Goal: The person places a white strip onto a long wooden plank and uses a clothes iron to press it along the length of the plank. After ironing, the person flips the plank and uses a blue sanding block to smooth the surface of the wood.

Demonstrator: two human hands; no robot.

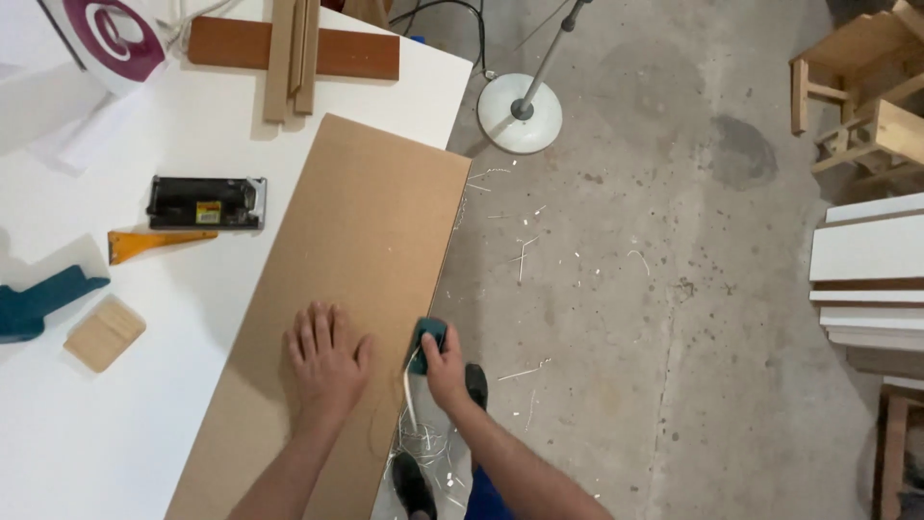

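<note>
A long brown fibreboard panel lies along the right edge of a white table. My left hand rests flat on the panel, fingers spread, holding nothing. My right hand grips a small teal edge-trimming tool pressed against the panel's right edge. A thin white strip curls down from the tool toward the floor.
On the table lie a black hand tool, an orange plastic wedge, a teal tool, a small wooden block and wood strips. A white lamp base stands on the concrete floor. White boards are stacked at right.
</note>
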